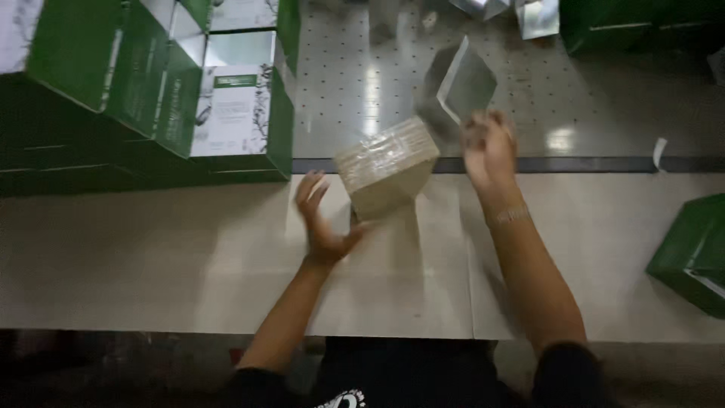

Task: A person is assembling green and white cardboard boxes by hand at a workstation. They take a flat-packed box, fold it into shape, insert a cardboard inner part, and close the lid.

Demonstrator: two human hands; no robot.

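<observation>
Tilting on one corner between the two hands, the tan block (387, 168) — wrapped in clear film, blurred — sits near the far edge of the pale worktop (151, 257), just short of the dark strip where the grey dotted surface (355, 83) begins. The left hand (323, 219) is open, fingers spread, with its thumb close to or touching the block's lower side; I cannot tell whether they meet. The right hand (489, 147) is raised beside the block's upper right, fingers loosely curled and blurred, holding nothing that can be made out. A bracelet shows on that wrist.

Bare worktop lies on either side of the forearms and toward the near edge. To the left, stacked green cartons (151, 91) crowd the far corner — one more green box (691, 253) sits at the right edge. Behind the right hand a shiny foil pouch (461, 79) stands tilted on the grey surface, which glares with reflected light.
</observation>
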